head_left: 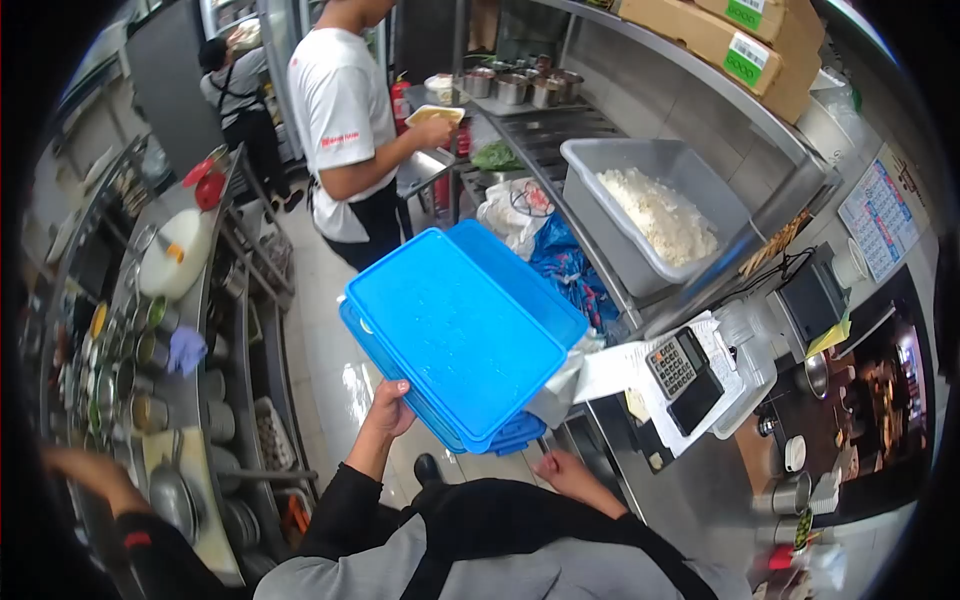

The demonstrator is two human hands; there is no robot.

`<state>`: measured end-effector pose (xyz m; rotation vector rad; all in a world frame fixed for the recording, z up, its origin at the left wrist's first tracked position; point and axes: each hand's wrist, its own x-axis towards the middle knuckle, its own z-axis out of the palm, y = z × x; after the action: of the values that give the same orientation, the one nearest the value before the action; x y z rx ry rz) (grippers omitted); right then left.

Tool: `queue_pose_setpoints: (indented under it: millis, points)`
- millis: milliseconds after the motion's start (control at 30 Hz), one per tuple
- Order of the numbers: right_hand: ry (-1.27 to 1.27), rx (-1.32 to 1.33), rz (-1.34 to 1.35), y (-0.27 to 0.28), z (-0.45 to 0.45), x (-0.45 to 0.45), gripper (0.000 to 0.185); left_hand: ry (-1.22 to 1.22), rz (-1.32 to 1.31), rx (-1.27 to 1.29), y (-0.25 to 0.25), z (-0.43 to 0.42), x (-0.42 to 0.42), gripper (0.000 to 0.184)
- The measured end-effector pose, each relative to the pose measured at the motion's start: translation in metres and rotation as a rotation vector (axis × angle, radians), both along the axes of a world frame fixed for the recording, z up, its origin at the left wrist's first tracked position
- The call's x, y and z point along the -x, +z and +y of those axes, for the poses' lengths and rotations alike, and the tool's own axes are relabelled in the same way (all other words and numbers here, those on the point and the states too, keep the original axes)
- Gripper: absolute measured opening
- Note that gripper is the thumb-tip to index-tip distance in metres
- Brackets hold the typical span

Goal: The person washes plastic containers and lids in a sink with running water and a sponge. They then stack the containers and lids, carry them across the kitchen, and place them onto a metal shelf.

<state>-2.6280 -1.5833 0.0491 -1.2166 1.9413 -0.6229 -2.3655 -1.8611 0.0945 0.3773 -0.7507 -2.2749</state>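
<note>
My left hand [391,408] is closed on the near left edge of a blue plastic lid [455,335], with the thumb on top. The lid is flat and rectangular, with drops of water on it. More blue plastic pieces [530,280] show beneath it and past its far right edge; I cannot tell how many. My right hand [575,475] is to the right of the lid and apart from it, beside the steel counter. Its fingers are curled in and nothing shows in them.
A grey tub [640,220] of white, rice-like food stands on the right rack. Nearby are a calculator [672,368] and papers. A co-worker in a white shirt [340,110] holds a yellow tray [435,115] ahead. Another person's arm [95,475] reaches over the left counter.
</note>
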Motion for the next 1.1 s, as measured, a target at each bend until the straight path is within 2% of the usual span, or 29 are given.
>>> queue_pose_setpoints:
  millis: [133,233,267,367,467,567,667,767,900,933,1033,1067,1100]
  points:
    - [-0.231,-0.176,-0.109,-0.015,0.022,-0.007,0.029,-0.132,0.017,0.067,0.059,-0.087,0.046,0.066]
    - [-0.321,-0.06,-0.173,-0.022,0.036,-0.022,0.023,-0.167,0.052,0.12,0.116,-0.15,0.095,0.073]
    - [-0.297,-0.113,-0.209,-0.041,0.039,-0.019,0.019,-0.164,0.06,0.112,0.137,-0.166,0.113,0.071]
    - [-0.284,-0.06,-0.194,-0.065,0.039,-0.021,0.021,-0.202,0.146,0.145,0.188,-0.219,0.176,0.065]
    - [-0.458,-0.151,-0.227,-0.032,0.011,-0.031,0.022,-0.175,0.141,0.191,0.2,-0.291,0.245,0.063]
    - [-0.619,-0.149,-0.343,-0.063,0.0,-0.042,0.025,-0.159,0.123,0.143,0.197,-0.371,0.321,0.062]
    - [-0.795,-0.133,-0.165,-0.053,-0.032,-0.07,0.027,-0.218,0.099,0.092,0.185,-0.437,0.397,0.06]
    - [-1.153,-0.128,-0.075,-0.063,-0.064,-0.109,0.029,-0.314,0.055,0.006,0.15,-0.487,0.477,0.056]
    - [-1.559,-0.066,-0.116,-0.098,-0.09,-0.176,0.027,-0.45,0.068,-0.039,0.104,-0.498,0.553,0.047]
    - [-1.648,-0.132,-0.214,-0.105,-0.092,-0.194,0.027,-0.47,0.064,-0.063,0.095,-0.494,0.568,0.046]
    - [-1.838,-0.062,-0.179,-0.151,-0.094,-0.256,0.03,-0.486,-0.025,-0.133,0.071,-0.48,0.612,0.047]
    - [-1.884,-0.085,-0.228,-0.146,-0.099,-0.27,0.029,-0.522,-0.035,-0.118,0.057,-0.485,0.633,0.052]
    - [-1.871,-0.114,-0.171,-0.165,-0.099,-0.292,0.03,-0.529,-0.07,-0.094,0.057,-0.477,0.648,0.055]
